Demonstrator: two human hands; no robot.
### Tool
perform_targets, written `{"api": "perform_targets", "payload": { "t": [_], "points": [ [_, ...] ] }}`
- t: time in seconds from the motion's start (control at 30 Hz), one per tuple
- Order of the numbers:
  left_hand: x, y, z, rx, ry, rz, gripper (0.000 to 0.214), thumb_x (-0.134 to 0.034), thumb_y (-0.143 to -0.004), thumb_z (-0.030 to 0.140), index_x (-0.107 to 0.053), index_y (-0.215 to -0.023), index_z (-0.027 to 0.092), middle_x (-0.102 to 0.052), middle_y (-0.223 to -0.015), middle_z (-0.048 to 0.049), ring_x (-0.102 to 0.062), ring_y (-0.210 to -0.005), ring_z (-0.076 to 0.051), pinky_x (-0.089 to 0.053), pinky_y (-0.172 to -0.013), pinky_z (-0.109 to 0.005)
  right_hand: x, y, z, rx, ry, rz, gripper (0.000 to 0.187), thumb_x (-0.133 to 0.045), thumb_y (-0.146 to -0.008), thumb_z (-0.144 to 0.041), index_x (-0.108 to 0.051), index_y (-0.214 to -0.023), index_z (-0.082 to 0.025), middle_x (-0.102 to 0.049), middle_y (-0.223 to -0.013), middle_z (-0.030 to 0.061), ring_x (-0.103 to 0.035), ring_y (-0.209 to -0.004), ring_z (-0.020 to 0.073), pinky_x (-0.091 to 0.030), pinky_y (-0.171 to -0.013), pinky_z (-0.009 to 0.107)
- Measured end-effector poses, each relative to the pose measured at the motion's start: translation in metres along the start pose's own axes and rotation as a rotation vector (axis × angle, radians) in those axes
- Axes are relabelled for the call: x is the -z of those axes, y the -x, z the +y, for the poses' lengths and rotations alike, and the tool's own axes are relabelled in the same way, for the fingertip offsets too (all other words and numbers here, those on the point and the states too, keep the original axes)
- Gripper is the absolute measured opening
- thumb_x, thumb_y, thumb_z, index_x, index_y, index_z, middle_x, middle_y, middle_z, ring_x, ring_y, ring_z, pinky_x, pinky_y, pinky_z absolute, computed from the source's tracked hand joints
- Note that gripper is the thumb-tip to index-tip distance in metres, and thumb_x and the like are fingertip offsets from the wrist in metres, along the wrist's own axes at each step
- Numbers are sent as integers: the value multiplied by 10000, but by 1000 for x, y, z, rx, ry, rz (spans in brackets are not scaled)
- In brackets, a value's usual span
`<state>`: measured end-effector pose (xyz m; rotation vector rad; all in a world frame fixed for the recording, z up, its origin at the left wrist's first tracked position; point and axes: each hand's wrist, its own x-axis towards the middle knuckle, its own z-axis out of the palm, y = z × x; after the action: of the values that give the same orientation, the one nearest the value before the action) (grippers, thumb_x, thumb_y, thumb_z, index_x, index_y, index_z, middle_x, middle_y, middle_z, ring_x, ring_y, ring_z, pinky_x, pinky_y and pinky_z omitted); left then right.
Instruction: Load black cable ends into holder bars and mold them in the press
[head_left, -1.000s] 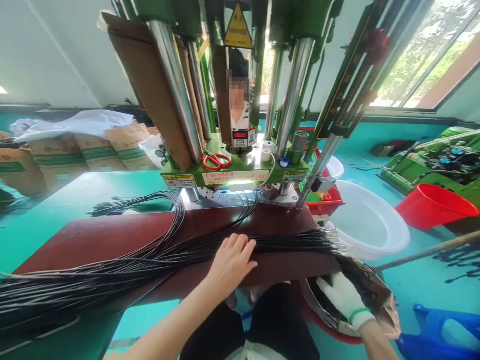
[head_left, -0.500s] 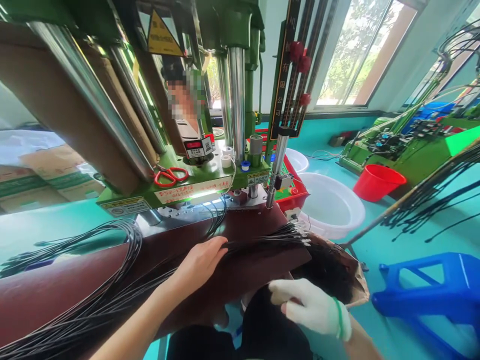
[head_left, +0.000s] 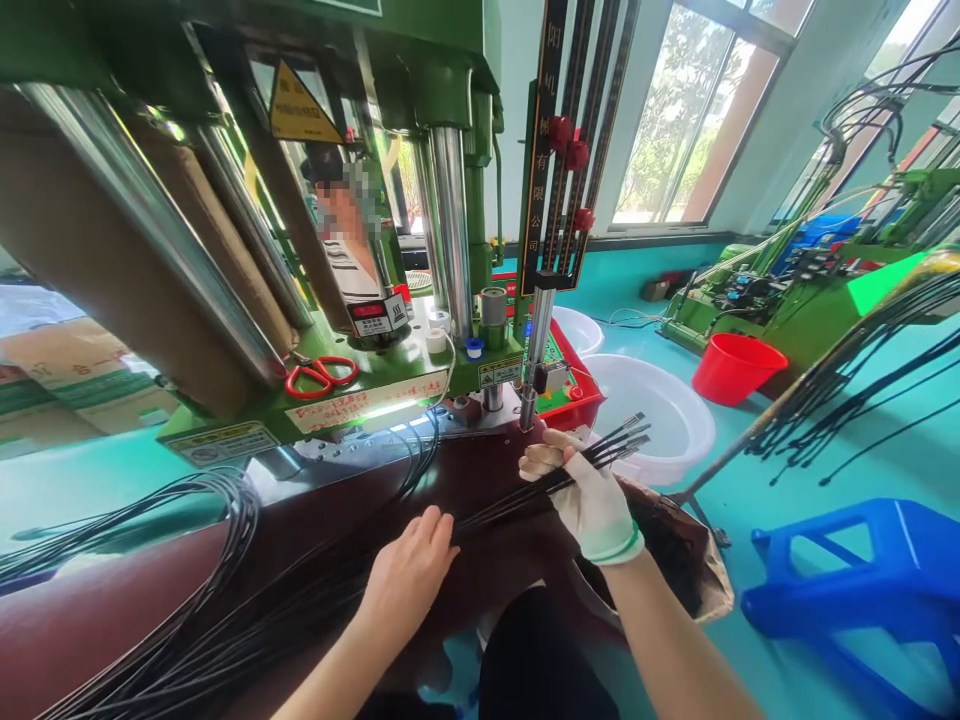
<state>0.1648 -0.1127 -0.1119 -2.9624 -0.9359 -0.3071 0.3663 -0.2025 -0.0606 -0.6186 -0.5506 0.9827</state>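
Gloved right hand (head_left: 589,510): white knit glove, fingers (head_left: 541,458) curled shut around a small sheaf of black cables (head_left: 592,468), thumb not clearly visible. Metal-tipped cable ends (head_left: 634,432) projecting past the fist toward the far right, spread and unguarded. Left hand (head_left: 409,580): bare, fingers slightly parted and lying on the cable run at the near side, open, with no clear grip. Remaining cable mass (head_left: 225,600) trailing left across a dark red work surface (head_left: 495,545), with a looped hank at the left. Just beyond, the bed of a green vertical press (head_left: 390,390), with steel guide columns (head_left: 450,230) and red-handled scissors (head_left: 321,375) lying on the ledge. Near right, a brown paper sack (head_left: 697,560) holding dark cables, close below the gloved wrist. Further right, a white plastic basin (head_left: 649,420), a red bucket (head_left: 739,365) and a blue plastic stool (head_left: 847,570). Far side of the press: co-worker in a striped top (head_left: 358,275), apart from this work. Main risks: tips snagging on the press bed through too wide a swing; strands tangling from uneven tension between the hands; bare fingers exposed near the press; loose lengths slipping off the surface edge through poor support.
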Motion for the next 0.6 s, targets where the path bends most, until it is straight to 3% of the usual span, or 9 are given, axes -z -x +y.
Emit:
{"api": "perform_targets", "payload": {
  "t": [0.2, 0.3, 0.43, 0.53, 0.6],
  "points": [
    [9, -18, -8, 67, 97, -175, 115, -447, -790, 134, -544, -816, 188, -563, -856, -20, -575, -753, -162, -415, -602, -243, 16, 3, 5, -47, -9, 11, 228, -596, -779, -273, -614, -979, -165, -678, -858, 67, -621, -858, 236, -405, -887, 495],
    [13, -23, -15, 46, 218, -179, 143, -438, -790, 149, -567, -793, 213, -584, -824, 0, -572, -730, -140, -414, -634, -232, 27, 4, 7, -63, -16, 17, 236, -591, -784, -277, -618, -987, -160, -678, -880, 72, -613, -893, 237, -386, -918, 478],
    [20, -19, -20, -2, 161, 50, 228, -413, -757, 72, -581, -821, 212, -619, -851, -29, -553, -834, -190, -428, -713, -282, 38, 11, 12, -109, -9, 79, 249, -597, -776, -304, -628, -974, -156, -676, -912, 75, -610, -909, 226, -403, -912, 433],
    [24, -13, -21, -12, 107, 263, 285, -372, -741, 33, -548, -904, 186, -635, -816, -42, -560, -797, -197, -435, -697, -298, 37, 18, 22, -300, -33, 57, 314, -529, -814, -389, -628, -962, -130, -678, -886, 103, -626, -865, 241, -440, -841, 449],
    [26, -8, -17, -25, 131, 269, 313, -352, -729, 21, -524, -940, 175, -638, -796, -41, -574, -729, -177, -437, -653, -275, 33, 19, 28, -434, -76, -24, 397, -493, -821, -444, -600, -1029, -123, -658, -964, 128, -612, -909, 259, -424, -851, 468]
  ]
}}
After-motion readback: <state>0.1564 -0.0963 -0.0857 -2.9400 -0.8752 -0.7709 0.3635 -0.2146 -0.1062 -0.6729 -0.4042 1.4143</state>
